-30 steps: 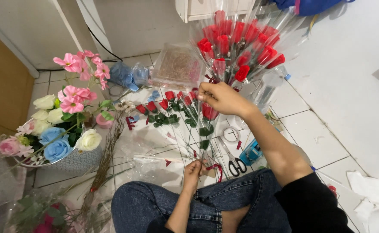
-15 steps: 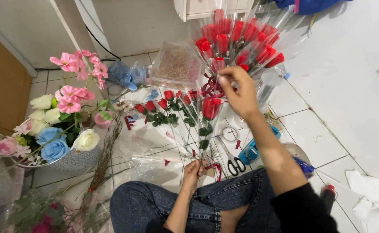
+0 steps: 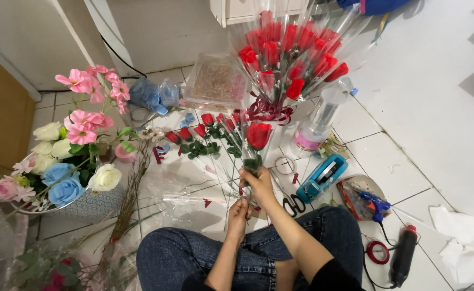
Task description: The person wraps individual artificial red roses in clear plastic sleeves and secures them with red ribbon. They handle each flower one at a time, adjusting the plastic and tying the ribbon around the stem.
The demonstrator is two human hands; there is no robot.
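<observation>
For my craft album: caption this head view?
Both hands hold one wrapped red rose upright above loose roses.

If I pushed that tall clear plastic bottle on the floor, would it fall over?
Probably yes. The clear bottle stands upright, tall and narrow, so a push near its top would likely tip it. It looks mostly empty, so probably light, and its round body might roll across the smooth white tiles.
</observation>
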